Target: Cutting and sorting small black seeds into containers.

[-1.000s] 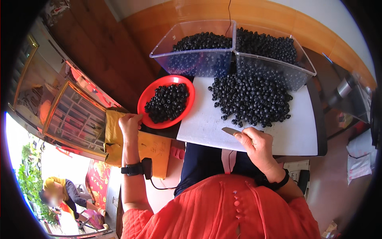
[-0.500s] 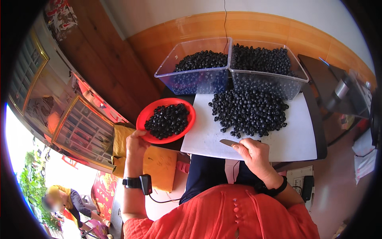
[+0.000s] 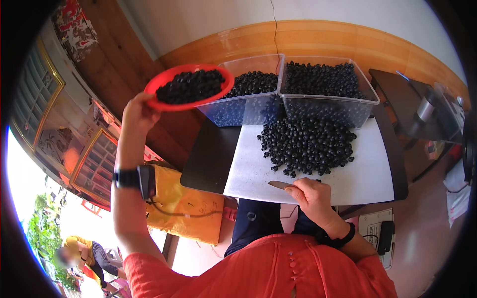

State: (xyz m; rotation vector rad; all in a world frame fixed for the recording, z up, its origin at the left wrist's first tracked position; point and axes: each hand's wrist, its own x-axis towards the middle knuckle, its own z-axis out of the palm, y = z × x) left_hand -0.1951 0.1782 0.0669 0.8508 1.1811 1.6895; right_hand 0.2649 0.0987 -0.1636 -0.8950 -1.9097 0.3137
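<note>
My left hand (image 3: 137,113) grips the rim of a red plastic plate (image 3: 164,105), raised at the left of the clear bin. Heaped on the plate are small round black pieces (image 3: 191,85), some kind of bead or berry. In my right hand (image 3: 314,197) is a small knife (image 3: 279,184), its short blade pointing left over the near edge of a white board (image 3: 246,174). A pile of the same round black pieces (image 3: 308,144) spreads across the board, beyond the knife. Whether the right fingers also hold a piece is hidden.
Two clear plastic bins, a left bin (image 3: 238,110) and a right bin (image 3: 330,102), stand behind the pile, holding more black pieces. A yellow package (image 3: 191,203) lies below the table's left side. At right stands a dark table (image 3: 405,97) with a metal cup (image 3: 426,108). Another person sits far left.
My left hand has lifted the red plate up and away from the table, toward the left bin. The right hand with the knife has shifted slightly down and left.
</note>
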